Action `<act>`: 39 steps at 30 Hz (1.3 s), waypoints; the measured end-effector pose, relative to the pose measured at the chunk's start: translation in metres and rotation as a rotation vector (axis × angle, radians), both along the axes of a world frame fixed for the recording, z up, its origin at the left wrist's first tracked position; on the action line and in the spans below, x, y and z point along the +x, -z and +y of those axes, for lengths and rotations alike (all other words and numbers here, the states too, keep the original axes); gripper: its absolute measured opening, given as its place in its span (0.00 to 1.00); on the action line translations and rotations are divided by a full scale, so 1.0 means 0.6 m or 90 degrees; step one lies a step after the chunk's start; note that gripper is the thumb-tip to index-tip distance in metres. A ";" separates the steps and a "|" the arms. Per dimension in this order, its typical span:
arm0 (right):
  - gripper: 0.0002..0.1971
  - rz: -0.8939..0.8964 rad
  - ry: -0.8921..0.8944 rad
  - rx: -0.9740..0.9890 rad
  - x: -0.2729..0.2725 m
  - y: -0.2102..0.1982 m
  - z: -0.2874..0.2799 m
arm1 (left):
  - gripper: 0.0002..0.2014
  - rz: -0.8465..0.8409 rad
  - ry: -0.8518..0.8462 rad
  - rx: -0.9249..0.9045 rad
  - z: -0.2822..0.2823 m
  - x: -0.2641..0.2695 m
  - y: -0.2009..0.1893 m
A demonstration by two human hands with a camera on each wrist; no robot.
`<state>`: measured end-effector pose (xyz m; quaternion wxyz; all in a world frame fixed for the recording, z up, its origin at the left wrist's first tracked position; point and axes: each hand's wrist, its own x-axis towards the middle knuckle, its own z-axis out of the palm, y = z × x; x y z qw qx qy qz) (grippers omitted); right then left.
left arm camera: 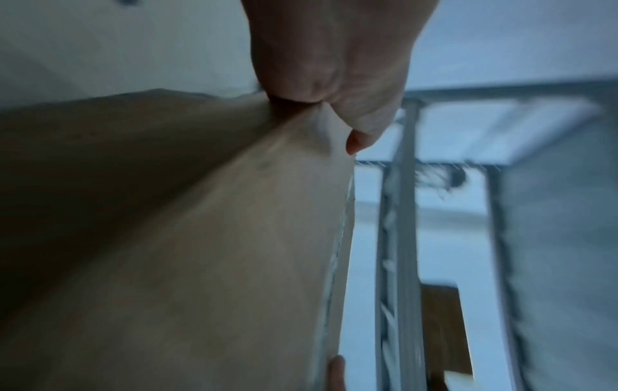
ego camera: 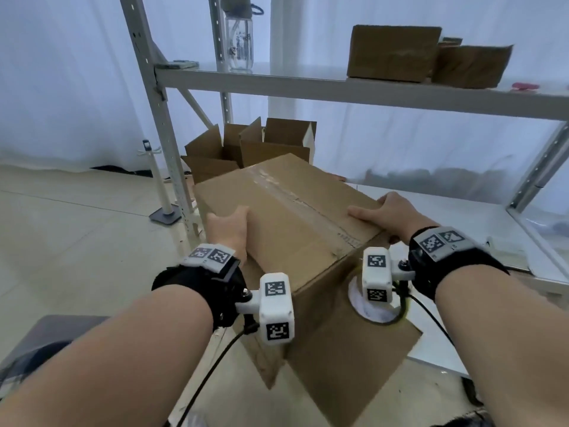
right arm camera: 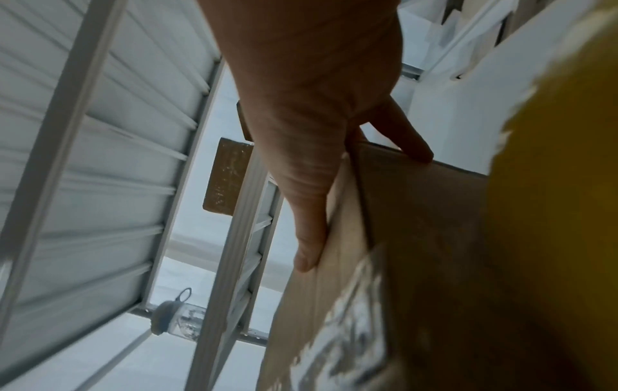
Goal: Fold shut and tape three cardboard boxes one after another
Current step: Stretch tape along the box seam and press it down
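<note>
A closed brown cardboard box (ego camera: 292,217) with clear tape along its top seam is held tilted between my two hands. My left hand (ego camera: 228,229) grips its near left edge; in the left wrist view this hand (left arm camera: 334,66) clamps a corner of the box (left arm camera: 200,238). On the right edge, my right hand (ego camera: 388,211) holds with the thumb lying on the top. The right wrist view shows that hand (right arm camera: 301,105) wrapped over the box's (right arm camera: 418,224) edge. A tape roll (ego camera: 369,306) lies under the box's near corner.
Two open boxes (ego camera: 246,149) with raised flaps stand behind, by the grey rack upright (ego camera: 160,118). The upper shelf carries two closed boxes (ego camera: 394,52) and a clear bottle (ego camera: 240,41). The white table (ego camera: 462,217) stretches to the right. A floor stand (ego camera: 163,208) is at left.
</note>
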<state>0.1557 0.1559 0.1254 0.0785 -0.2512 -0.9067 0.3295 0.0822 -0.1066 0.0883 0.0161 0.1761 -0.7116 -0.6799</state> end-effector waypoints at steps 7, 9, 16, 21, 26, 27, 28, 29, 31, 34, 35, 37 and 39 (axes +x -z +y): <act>0.33 0.097 0.062 -0.126 0.062 -0.053 0.004 | 0.24 0.073 0.294 -0.019 0.024 0.003 -0.098; 0.31 0.102 0.089 -0.113 0.075 -0.050 0.008 | 0.36 0.063 0.358 -0.122 0.046 0.011 -0.093; 0.37 0.084 0.221 -0.127 0.098 0.023 0.035 | 0.36 0.174 0.492 -0.253 0.087 0.000 -0.067; 0.42 0.097 0.265 -0.133 0.077 0.035 0.052 | 0.24 0.250 0.519 -0.260 0.121 -0.036 -0.060; 0.41 0.031 0.253 -0.070 0.052 0.046 0.068 | 0.24 0.321 0.637 -0.625 0.158 -0.058 -0.050; 0.40 0.011 0.246 -0.055 0.048 0.047 0.070 | 0.25 0.312 0.668 -0.690 0.162 -0.060 -0.048; 0.39 -0.010 0.238 -0.035 0.045 0.049 0.073 | 0.25 0.310 0.690 -0.728 0.164 -0.063 -0.046; 0.38 -0.028 0.231 -0.018 0.042 0.049 0.075 | 0.25 0.310 0.707 -0.746 0.165 -0.063 -0.045; 0.36 -0.024 0.213 -0.023 0.036 0.053 0.080 | 0.24 0.311 0.722 -0.739 0.165 -0.062 -0.041; 0.33 0.062 0.181 -0.101 0.026 0.061 0.078 | 0.23 0.342 0.715 -0.740 0.162 -0.063 -0.029; 0.32 0.069 0.172 -0.090 0.026 0.061 0.076 | 0.24 0.354 0.715 -0.752 0.160 -0.064 -0.025; 0.33 0.057 0.150 -0.039 0.024 0.061 0.075 | 0.24 0.371 0.736 -0.780 0.158 -0.069 -0.022; 0.34 0.046 0.143 -0.003 0.021 0.063 0.078 | 0.24 0.377 0.778 -0.804 0.158 -0.073 -0.022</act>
